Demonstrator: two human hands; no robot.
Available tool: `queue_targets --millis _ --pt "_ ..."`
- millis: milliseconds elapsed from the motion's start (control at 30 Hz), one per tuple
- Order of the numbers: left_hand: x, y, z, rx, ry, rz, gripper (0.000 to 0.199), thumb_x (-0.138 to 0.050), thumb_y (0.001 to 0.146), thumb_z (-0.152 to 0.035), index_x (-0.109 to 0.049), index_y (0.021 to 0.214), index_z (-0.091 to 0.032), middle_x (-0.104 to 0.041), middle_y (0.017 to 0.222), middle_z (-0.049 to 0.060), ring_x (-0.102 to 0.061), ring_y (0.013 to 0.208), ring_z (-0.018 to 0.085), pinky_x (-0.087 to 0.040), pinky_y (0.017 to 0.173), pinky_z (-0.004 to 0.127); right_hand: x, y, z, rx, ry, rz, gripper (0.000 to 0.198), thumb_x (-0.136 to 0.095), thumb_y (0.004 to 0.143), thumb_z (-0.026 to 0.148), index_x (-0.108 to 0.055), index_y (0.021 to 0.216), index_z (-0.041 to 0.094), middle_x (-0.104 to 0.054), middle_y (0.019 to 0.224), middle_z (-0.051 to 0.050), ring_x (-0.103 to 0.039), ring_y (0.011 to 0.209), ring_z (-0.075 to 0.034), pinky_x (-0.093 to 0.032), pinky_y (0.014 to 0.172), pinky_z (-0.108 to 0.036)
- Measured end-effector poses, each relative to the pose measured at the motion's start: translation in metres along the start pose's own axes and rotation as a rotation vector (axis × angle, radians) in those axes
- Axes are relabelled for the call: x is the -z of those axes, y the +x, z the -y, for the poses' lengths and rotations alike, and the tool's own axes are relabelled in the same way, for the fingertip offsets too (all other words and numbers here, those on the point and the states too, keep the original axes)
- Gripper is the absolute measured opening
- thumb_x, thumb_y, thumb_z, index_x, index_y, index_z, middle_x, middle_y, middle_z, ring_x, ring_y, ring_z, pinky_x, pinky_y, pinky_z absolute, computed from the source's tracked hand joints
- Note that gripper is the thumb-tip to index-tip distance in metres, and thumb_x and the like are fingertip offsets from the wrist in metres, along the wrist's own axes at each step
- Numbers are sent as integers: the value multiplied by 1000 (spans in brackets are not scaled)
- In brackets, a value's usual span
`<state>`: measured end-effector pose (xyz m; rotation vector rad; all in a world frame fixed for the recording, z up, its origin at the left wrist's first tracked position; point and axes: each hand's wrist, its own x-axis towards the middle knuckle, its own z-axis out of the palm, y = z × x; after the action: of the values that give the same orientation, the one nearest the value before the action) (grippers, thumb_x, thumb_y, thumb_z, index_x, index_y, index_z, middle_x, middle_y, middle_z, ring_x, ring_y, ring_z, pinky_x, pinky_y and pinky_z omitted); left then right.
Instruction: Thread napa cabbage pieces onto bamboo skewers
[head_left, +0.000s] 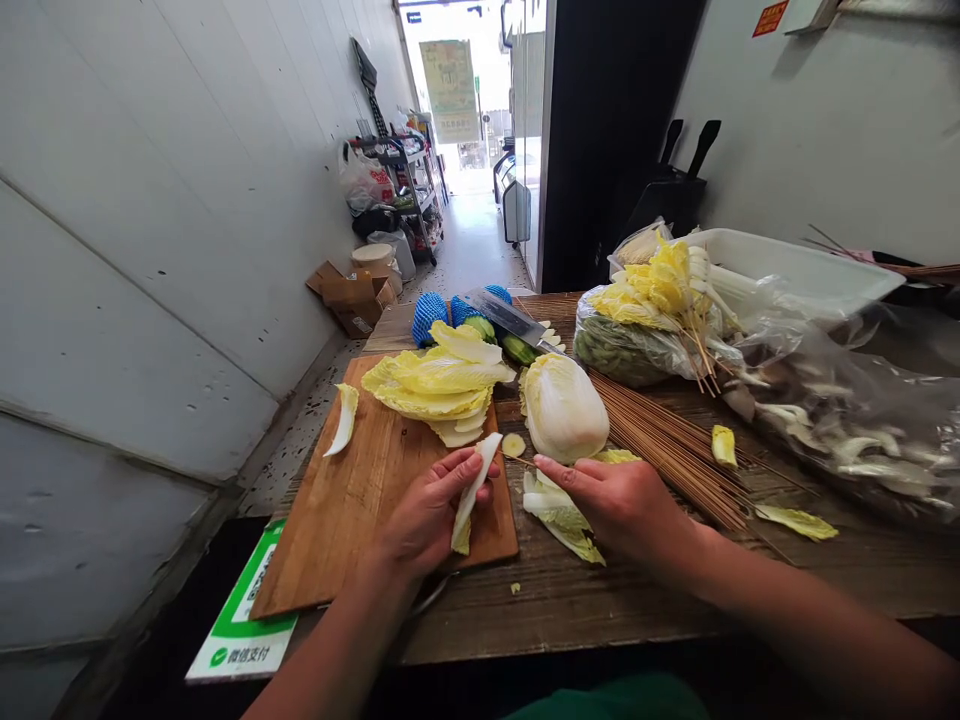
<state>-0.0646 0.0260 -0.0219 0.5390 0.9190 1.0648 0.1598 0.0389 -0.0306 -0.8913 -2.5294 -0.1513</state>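
My left hand (439, 500) pinches a strip of cabbage leaf (474, 490) above the right edge of the wooden cutting board (352, 520). To its right, my right hand (619, 505) grips a thin bamboo skewer (521, 460), whose tip points left toward the strip; I cannot tell whether it touches. A pile of yellow cabbage leaves (431, 385) lies at the board's far end, and one narrow cabbage piece (343, 420) on its left side. Beyond my right hand sits a napa cabbage head (564, 408). Loose cabbage leaves (561, 520) lie partly under that hand.
A bundle of skewers (667, 440) lies to the right. A large knife (506, 318) rests behind the leaf pile. Skewered cabbage (656, 285) tops a plastic bag of greens (622, 350). A clear bag (862, 420) and white tub (810, 265) stand at right.
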Motion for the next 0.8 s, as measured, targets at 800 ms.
queue_targets --millis 800 --pt "-7 -1 5 -23 107 -48 22 -78 59 -29 -65 64 -11 -67 64 3 -50 44 5 -37 43 15 9 0 4 22 66 22 43 -46 83 8 -52 124 18 -62 64 1 -50 47 -9 -27 45 -23"
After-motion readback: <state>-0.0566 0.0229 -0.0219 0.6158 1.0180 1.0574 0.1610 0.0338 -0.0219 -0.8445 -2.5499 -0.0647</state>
